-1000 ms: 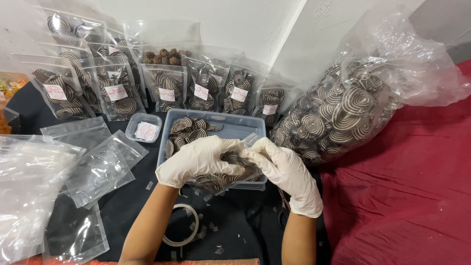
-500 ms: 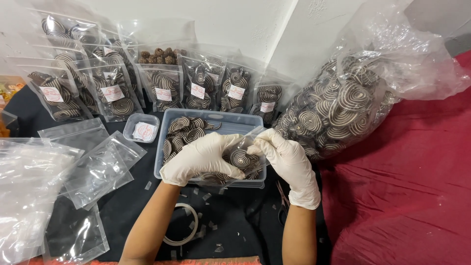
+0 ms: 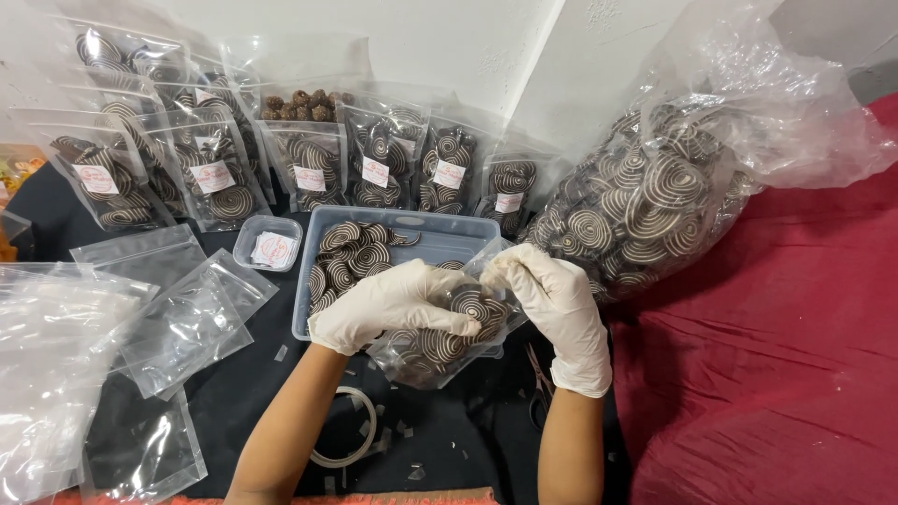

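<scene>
Clear, soft plastic — we are holding a small pouch (image 3: 440,341) of brown-and-cream spiral biscuits over the front edge of the blue-grey tray (image 3: 309,281). It is probably light, slippery and crushable, so we are gripping by the rim. Our left hand (image 3: 393,304) is curling its fingers around the pouch; our right hand (image 3: 552,299) is pinching the mouth — fingers narrow.

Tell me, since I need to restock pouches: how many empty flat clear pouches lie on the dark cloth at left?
About 3 show apart: one beside the small tub, one below it, one at the bottom edge. The crumpled plastic pile may hide more.
</scene>
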